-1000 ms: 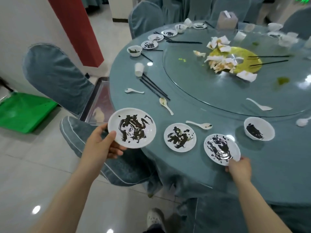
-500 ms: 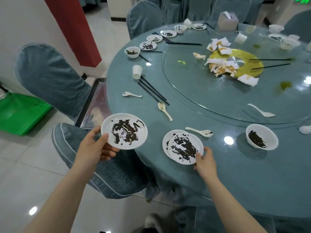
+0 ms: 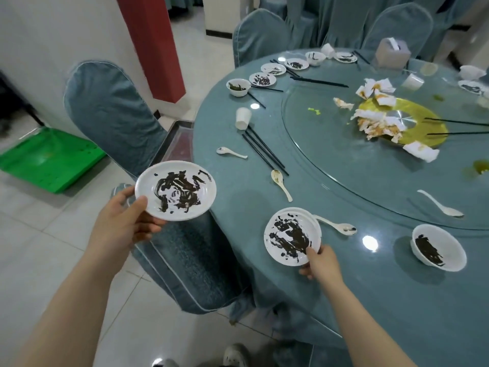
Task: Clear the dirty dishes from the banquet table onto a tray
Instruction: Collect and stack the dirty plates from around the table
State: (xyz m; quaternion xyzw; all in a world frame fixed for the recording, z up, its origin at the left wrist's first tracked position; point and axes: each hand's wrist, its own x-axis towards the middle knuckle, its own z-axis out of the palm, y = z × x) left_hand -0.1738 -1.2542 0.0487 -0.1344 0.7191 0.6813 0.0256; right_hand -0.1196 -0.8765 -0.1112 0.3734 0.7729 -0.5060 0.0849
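Pinched by its near rim, thumb on top, a smeared plate [image 3: 176,190] sits level in the left hand [image 3: 124,223], clear of the table [image 3: 344,300] edge, likely so nothing drips. Right hand [image 3: 321,262] grips the near rim of stacked plates [image 3: 292,235], probably to lift both together. Beyond the left grip, a metal tray [image 3: 176,139] waits beside the chair [image 3: 111,112]

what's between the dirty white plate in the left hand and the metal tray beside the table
Only a blue covered chair: its back hides the near edge of the metal tray. The left hand holds the sauce-smeared white plate above the chair's seat.
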